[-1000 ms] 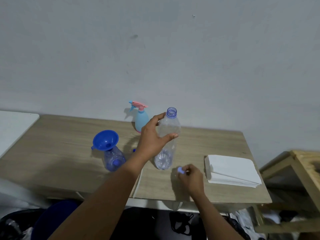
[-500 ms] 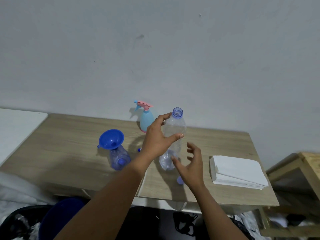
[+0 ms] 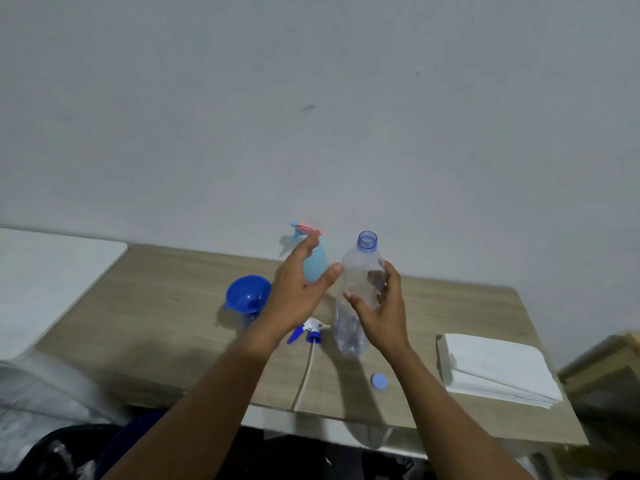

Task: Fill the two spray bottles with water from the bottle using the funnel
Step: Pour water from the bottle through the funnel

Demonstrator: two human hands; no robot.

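My right hand (image 3: pixel 381 313) grips the clear uncapped water bottle (image 3: pixel 358 271) around its middle, upright and lifted above the wooden table (image 3: pixel 173 306). My left hand (image 3: pixel 298 289) is beside it with fingers spread, off the bottle. A blue funnel (image 3: pixel 246 293) sits in the neck of a clear blue spray bottle, mostly hidden behind my left forearm. A light blue spray bottle (image 3: pixel 317 261) with a pink trigger stands at the back. A loose blue-white spray head with its tube (image 3: pixel 311 332) lies on the table. The blue cap (image 3: pixel 379 381) lies near the front.
A stack of white paper towels (image 3: pixel 495 370) lies at the table's right end. A white surface (image 3: pixel 45 282) adjoins the table on the left, a wooden piece of furniture (image 3: pixel 609 368) stands to the right. The wall is close behind.
My right hand set the cap on the table and took hold of the bottle. My left hand let go of the bottle and opened. The bottle has risen off the table.
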